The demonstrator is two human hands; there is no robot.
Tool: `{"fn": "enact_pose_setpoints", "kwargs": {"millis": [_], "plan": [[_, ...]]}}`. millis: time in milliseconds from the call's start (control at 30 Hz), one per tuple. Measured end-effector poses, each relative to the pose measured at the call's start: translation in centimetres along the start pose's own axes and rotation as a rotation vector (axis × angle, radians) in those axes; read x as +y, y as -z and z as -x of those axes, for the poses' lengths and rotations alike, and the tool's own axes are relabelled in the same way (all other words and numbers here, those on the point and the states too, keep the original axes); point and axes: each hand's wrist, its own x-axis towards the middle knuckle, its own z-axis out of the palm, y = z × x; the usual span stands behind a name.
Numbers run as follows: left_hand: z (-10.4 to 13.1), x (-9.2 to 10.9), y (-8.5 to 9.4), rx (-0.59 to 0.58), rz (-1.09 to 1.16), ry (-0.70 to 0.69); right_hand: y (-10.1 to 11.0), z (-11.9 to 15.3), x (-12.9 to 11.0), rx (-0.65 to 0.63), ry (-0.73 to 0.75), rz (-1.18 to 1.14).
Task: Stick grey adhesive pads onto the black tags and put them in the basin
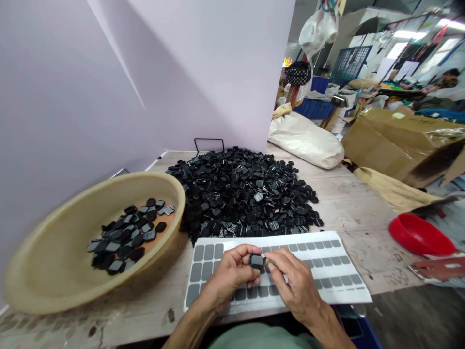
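Observation:
Thumb and fingers of my left hand [232, 271] pinch a small black plastic piece [256, 261] with a grey face, over a white sheet of grey stickers [298, 293]. Right beside that piece, the fingertips of my right hand [294, 278] are pressed together; whether they touch its edge or hold something tiny I cannot make out. Rows of rounded grey rectangles cover the sheet, partly hidden under both hands. Just beyond it lies a big heap of similar black pieces [240, 189]. On the left, a yellowish basin [47, 264] holds more pieces, several with grey faces.
A black wire frame [209, 139] stands behind the heap, against a pale panel [203, 63]. To the right are a red bowl [419, 235], a white sack [307, 138] and a cardboard box [395, 140]. A person [448, 80] is far back at the right.

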Motion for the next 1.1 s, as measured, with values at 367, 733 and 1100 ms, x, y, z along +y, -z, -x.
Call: {"fn": "enact_pose_setpoints", "kwargs": {"millis": [367, 733, 1100], "plan": [[0.01, 0.0, -0.15, 0.008, 0.018, 0.036, -0.36, 0.06, 0.04, -0.017, -0.085, -0.081], [-0.37, -0.71, 0.12, 0.016, 0.036, 0.024, -0.73, 0.23, 0.13, -0.038, -0.117, -0.069], [-0.31, -0.84, 0.32, 0.035, 0.037, 0.028, -0.76, 0.12, 0.02, 0.017, -0.09, -0.048]]}}
